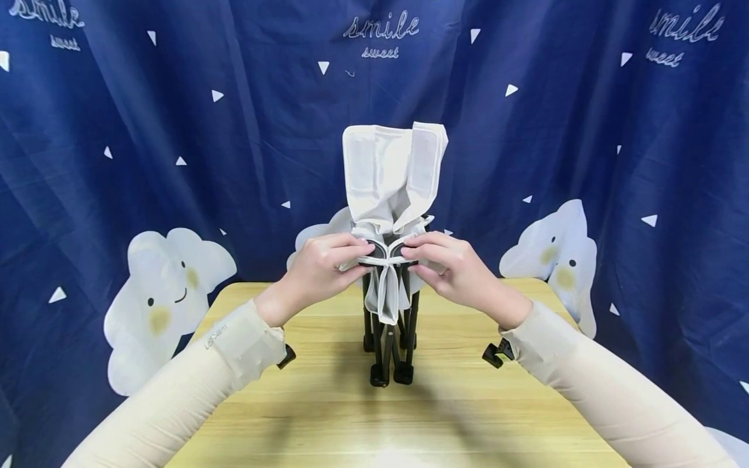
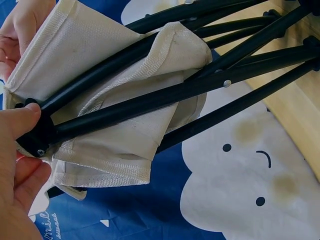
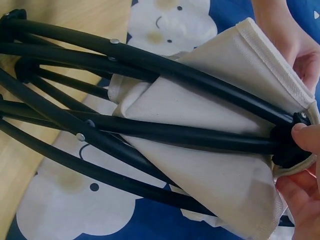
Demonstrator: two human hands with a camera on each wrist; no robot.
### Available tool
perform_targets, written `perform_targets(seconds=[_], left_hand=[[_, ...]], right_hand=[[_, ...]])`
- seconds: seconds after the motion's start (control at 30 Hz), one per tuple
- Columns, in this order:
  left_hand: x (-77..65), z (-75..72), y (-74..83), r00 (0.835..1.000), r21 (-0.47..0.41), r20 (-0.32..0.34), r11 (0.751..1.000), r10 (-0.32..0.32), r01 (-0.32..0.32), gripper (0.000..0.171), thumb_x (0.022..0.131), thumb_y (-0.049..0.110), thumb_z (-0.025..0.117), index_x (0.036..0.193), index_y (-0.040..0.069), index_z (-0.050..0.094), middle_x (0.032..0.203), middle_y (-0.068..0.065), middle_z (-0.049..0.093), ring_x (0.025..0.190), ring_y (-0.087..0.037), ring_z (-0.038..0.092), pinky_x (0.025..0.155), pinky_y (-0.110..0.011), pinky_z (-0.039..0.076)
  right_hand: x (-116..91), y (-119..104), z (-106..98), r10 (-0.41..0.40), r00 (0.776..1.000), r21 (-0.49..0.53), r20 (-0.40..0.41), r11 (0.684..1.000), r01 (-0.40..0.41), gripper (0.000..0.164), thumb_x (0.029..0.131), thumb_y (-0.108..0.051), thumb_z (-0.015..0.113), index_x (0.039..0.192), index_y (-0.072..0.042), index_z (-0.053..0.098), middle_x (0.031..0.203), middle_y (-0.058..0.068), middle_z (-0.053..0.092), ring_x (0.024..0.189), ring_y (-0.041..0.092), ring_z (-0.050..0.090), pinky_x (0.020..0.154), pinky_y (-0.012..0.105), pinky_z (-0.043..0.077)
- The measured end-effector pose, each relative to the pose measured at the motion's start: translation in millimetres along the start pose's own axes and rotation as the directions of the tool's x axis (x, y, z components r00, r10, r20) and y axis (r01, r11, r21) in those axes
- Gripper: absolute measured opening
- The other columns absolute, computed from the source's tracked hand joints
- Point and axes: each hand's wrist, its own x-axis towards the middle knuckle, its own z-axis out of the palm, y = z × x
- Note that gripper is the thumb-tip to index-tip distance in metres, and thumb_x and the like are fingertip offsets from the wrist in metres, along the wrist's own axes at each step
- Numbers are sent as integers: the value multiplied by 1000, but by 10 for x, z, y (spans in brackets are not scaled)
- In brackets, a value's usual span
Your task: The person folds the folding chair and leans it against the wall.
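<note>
A folded camp chair with pale fabric [image 1: 374, 162] and black tube legs [image 1: 389, 351] stands upright on the table, its legs drawn close together. My left hand [image 1: 328, 261] pinches the left corner of the seat, thumb and fingers on either side of the black corner joint [image 2: 42, 131]. At the matching right corner, my right hand [image 1: 447, 263] pinches another joint [image 3: 290, 145]. Between the two hands, the corners nearly meet and the seat cloth [image 1: 387, 296] hangs in folds. Crossed tubes with rivets show in both wrist views.
The chair's feet [image 1: 379, 375] stand on a light wooden table [image 1: 281, 403]. Behind it hangs a dark blue curtain [image 1: 281, 130] with white clouds and triangles. Each sleeve end has a black wrist device, the right one [image 1: 497, 353] plainly visible.
</note>
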Motion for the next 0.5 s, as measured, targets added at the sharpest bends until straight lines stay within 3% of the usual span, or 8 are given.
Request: perform_targets(seconds=[0.27, 0.5], left_hand=[[-6, 33, 26, 1000, 11, -16, 1000, -19, 19, 35, 75, -1, 96, 108, 1, 84, 97, -11, 81, 85, -27, 78, 74, -38, 66], [9, 21, 11, 1000, 12, 2, 1000, -5, 5, 35, 75, 2, 97, 108, 0, 84, 97, -11, 81, 87, -26, 79, 75, -37, 66]], right_hand=[[-16, 27, -2, 42, 999, 10, -3, 999, -42, 32, 77, 16, 86, 103, 0, 79, 111, 22, 78, 99, 37, 76, 69, 28, 60], [-41, 46, 14, 33, 999, 5, -25, 999, -33, 32, 76, 16, 87, 104, 0, 80, 111, 22, 79, 100, 38, 76, 74, 32, 59]])
